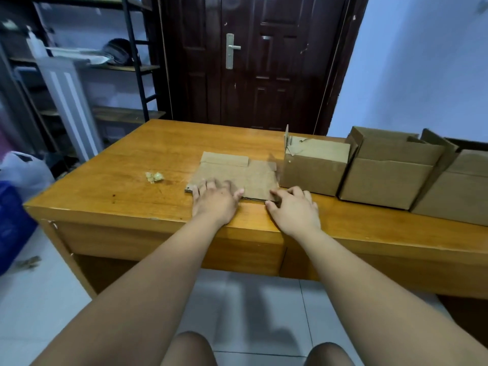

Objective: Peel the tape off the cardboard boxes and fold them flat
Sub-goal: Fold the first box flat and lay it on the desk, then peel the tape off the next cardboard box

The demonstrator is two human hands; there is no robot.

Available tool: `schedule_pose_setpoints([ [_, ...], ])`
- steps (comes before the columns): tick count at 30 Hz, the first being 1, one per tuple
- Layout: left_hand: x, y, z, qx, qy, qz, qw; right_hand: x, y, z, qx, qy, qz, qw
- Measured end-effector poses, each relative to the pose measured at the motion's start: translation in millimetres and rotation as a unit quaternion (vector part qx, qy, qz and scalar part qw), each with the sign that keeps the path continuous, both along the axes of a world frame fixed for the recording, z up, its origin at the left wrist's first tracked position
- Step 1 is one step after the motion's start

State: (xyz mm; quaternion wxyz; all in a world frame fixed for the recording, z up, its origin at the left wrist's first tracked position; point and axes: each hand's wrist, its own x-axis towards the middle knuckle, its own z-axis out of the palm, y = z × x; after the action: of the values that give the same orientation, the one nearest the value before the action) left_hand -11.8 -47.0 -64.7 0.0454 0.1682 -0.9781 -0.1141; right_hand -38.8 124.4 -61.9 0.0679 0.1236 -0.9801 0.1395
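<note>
The left hand (215,200) presses spread fingers (211,184) on a flattened brown cardboard box (237,175) on the orange wooden worktop (126,186). The right hand (293,210) curls at its near corner, grip unclear. One box looks done; three upright brown cardboard boxes (388,178) alongside remain.

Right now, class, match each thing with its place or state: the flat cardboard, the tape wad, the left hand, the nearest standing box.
1 flat cardboard
2 tape wad
3 left hand
4 nearest standing box

A crumpled, left of the cardboard
B upright, right of the cardboard
C lying flat on the table
D pressing the cardboard's near left corner

Pairs: 1-C, 2-A, 3-D, 4-B
</note>
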Motion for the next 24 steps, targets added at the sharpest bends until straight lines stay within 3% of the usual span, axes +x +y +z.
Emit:
schedule_pose_setpoints([
  [5,8.7,2.7,2.1,-0.034,0.002,-0.057,0.998,5.1,-2.9,0.1,-0.05,0.044,0.004,0.998],
  [9,11.6,4.0,3.0,-0.049,0.018,-0.132,0.99,15.1,-1.5,2.4,-0.034,0.177,0.058,0.982],
  [13,5.9,2.9,1.2,-0.039,-0.017,-0.134,0.99,5.6,1.7,29.8,-0.038,0.252,0.032,0.966],
  [17,6.1,3.9,-1.0,-0.043,0.004,-0.11,0.993,-17.8,12.0,59.1,-0.001,0.22,-0.026,0.975],
  [22,17.0,6.6,-1.0,-0.061,0.121,-0.093,0.986,-37.6,28.3,62.3,0.021,0.106,-0.095,0.99],
  [24,17.7,8.0,-1.0,-0.069,0.131,-0.084,0.985,-37.3,34.4,57.8,0.062,0.104,-0.086,0.989],
])
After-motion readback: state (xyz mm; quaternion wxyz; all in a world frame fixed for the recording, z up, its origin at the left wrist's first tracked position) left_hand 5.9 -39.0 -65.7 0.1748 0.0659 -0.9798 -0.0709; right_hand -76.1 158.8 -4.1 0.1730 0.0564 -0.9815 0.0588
